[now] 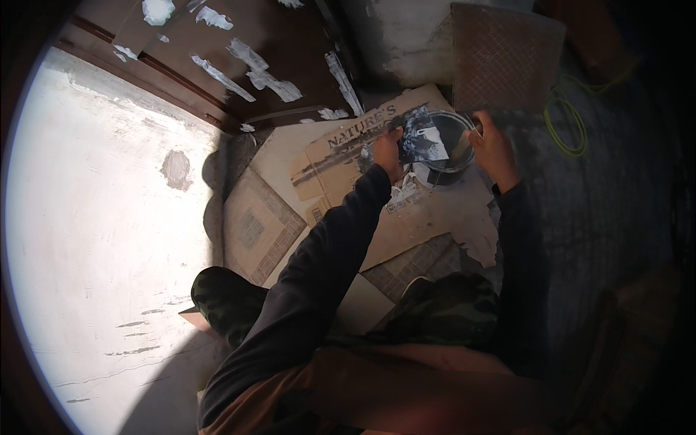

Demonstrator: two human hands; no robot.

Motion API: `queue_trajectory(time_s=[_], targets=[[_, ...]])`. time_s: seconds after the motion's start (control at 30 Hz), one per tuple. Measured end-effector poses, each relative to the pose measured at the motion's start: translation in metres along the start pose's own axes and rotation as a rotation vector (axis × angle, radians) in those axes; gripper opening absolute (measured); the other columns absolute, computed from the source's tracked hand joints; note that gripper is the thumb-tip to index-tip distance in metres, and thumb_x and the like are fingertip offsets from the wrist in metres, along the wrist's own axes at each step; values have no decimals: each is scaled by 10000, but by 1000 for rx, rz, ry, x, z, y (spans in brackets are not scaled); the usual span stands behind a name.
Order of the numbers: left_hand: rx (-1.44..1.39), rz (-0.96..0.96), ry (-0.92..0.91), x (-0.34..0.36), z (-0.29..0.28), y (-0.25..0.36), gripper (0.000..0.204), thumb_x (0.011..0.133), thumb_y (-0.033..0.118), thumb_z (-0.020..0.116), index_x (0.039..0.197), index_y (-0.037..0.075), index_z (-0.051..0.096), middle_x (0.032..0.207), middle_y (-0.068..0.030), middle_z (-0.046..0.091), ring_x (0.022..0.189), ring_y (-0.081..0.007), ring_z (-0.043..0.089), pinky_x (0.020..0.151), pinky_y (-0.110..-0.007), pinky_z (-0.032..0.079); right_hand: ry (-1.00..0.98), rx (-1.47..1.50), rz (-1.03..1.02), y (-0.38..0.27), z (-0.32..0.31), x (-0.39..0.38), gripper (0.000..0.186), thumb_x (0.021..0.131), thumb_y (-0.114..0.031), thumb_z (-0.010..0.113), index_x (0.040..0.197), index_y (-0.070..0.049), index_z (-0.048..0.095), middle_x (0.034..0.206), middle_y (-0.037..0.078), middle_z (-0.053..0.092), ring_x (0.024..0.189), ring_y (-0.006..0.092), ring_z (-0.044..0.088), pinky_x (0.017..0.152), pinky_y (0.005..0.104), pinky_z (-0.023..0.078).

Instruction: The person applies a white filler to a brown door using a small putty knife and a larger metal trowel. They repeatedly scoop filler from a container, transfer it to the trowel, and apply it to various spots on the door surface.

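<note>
Left forearm (319, 254) ran diagonally from lower left to upper centre; left grip (388, 154) was clenched. Right forearm (523, 254) rose right of centre; right grip (495, 151) had curled fingers.

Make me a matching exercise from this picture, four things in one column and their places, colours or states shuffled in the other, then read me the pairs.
Things:
1. Left hand
2. Right hand
3. Coiled cord
4. Brown panel

Descriptions:
A. Yellow-green
B. At the round can's rim
C. Patched with white
D. Gripping a flat dark piece

Pairs: 1-D, 2-B, 3-A, 4-C
</note>
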State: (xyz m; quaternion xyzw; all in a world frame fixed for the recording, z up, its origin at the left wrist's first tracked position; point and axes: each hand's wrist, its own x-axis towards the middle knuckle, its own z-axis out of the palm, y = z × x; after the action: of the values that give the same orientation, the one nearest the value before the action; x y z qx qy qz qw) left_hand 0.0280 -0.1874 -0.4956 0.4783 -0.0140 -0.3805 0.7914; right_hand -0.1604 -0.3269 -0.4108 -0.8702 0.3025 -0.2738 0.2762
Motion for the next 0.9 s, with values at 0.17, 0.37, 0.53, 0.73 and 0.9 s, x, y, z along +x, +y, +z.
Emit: queue_trajectory(time_s=[0.17, 0.37, 0.53, 0.73, 0.9], targets=[[-33, -154, -112, 0, 1, 15, 88, 958, 153, 566, 954, 68, 590, 921, -52, 640, 847, -195, 642, 787, -389, 521, -85, -166, -318, 4, -4, 9, 193, 905, -151, 602, 1044, -90, 722, 1008, 101, 675, 853, 304, 672, 735, 415, 531], [-25, -190, -50, -1, 6, 18, 168, 951, 159, 563, 1073, 53, 610, 1010, -77, 684, 921, -227, 678, 879, -428, 535, -148, -236, -489, 2, 0, 11, 214, 904, -94, 573, 1047, -77, 732, 903, 103, 647, 762, 307, 657, 706, 416, 522], [-23, -159, 75, -5, 10, 18, 184, 939, 149, 576, 1101, 67, 606, 1019, -60, 681, 933, -224, 675, 889, -441, 529, -135, -161, -438, 4, 3, 3, 315, 872, -37, 554, 1164, -34, 670, 1013, 135, 633, 852, 331, 664, 767, 432, 537], [-95, -94, 72, -5, 10, 12, 176, 948, 148, 558, 1095, 67, 610, 1015, -52, 682, 917, -213, 678, 873, -428, 528, -186, -154, -338, 13, 22, -16, 383, 855, 16, 536, 1228, -22, 617, 1075, 169, 628, 885, 355, 668, 774, 445, 543], [-90, -67, 178, 2, -3, 10, 157, 957, 174, 553, 1062, 77, 617, 1015, -43, 681, 912, -210, 678, 856, -429, 527, -203, 111, -216, 39, 22, -9, 351, 865, 17, 546, 1209, 8, 611, 1036, 219, 664, 934, 387, 655, 766, 424, 531]])
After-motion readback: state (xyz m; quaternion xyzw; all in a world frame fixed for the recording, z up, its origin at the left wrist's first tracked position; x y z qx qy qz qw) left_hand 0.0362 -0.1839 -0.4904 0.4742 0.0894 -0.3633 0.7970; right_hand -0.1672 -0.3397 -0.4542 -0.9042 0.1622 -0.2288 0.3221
